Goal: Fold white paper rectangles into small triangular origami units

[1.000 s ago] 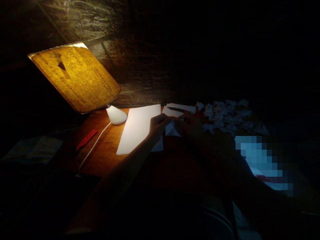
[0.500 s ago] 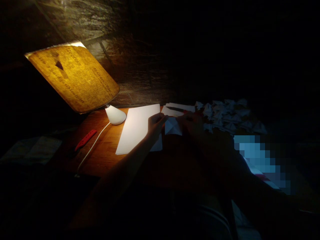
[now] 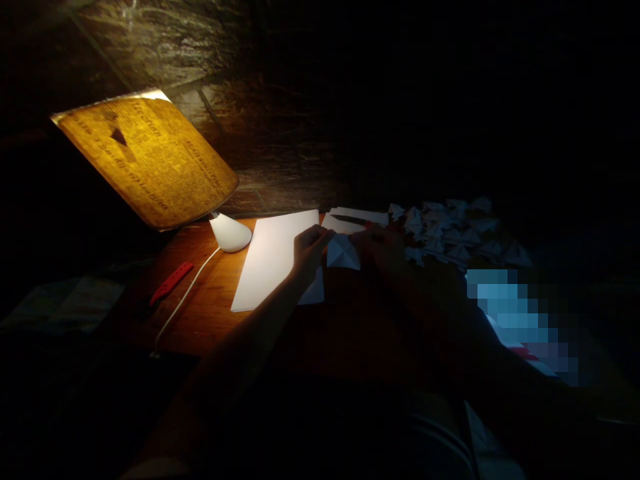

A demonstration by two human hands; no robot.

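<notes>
A small square of white paper [image 3: 343, 253], creased along lines that meet in its middle, is held up between my two hands above the wooden table [image 3: 200, 320]. My left hand [image 3: 309, 248] pinches its upper left corner. On the other side, my right hand [image 3: 383, 247] is closed at the upper right edge; its fingers lie in deep shadow. Beneath and beyond my left hand lies a stack of white paper sheets [image 3: 275, 260]. Several folded paper pieces [image 3: 450, 233] are heaped to the right of my right hand.
A lamp with a printed yellow shade [image 3: 150, 160] and white base [image 3: 230, 233] stands at the left, its white cord [image 3: 185, 293] running to the front edge. Nearby lies a red-handled tool [image 3: 173, 281]. Behind my hands, a dark blade [image 3: 350, 219] rests on more paper [image 3: 333, 225]. A stone wall [image 3: 280, 133] rises behind.
The view has shifted slightly. Both hands keep their hold on the creased paper, which looks almost the same as before.
</notes>
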